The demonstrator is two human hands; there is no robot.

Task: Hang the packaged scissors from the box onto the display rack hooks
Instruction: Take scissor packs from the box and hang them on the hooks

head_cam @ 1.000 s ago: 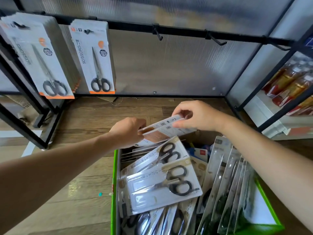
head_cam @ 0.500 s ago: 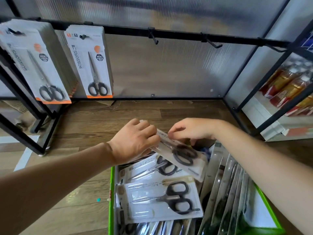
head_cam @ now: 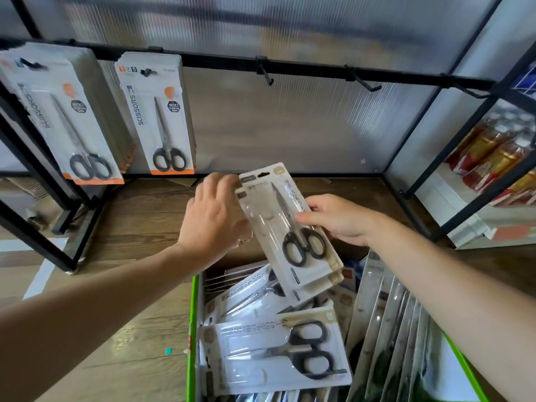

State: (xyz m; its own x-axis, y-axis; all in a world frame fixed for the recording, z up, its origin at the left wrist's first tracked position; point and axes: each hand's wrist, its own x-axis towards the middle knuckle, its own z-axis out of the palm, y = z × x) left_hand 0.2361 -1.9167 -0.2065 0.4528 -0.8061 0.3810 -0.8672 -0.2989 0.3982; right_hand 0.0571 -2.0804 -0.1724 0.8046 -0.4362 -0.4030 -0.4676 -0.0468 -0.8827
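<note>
Left hand (head_cam: 211, 219): back to the camera, fingers stretched to the top left corner of the held packs (head_cam: 269, 219), thumb at their left edge, grasping them.
Right hand (head_cam: 339, 220): clasps the packs' right edge, thumb across the front just above the black handles.
Held packs: two, overlapped and tilted, in the air over the far end of the box (head_cam: 192, 329), below the rail (head_cam: 304, 68).
Box: green, on the wooden floor; two flat packs (head_cam: 275, 358) on top, more on edge at right, count unclear.
Bare hooks (head_cam: 265, 75): three.
Hung stacks (head_cam: 162, 117): two, at the rail's left.
</note>
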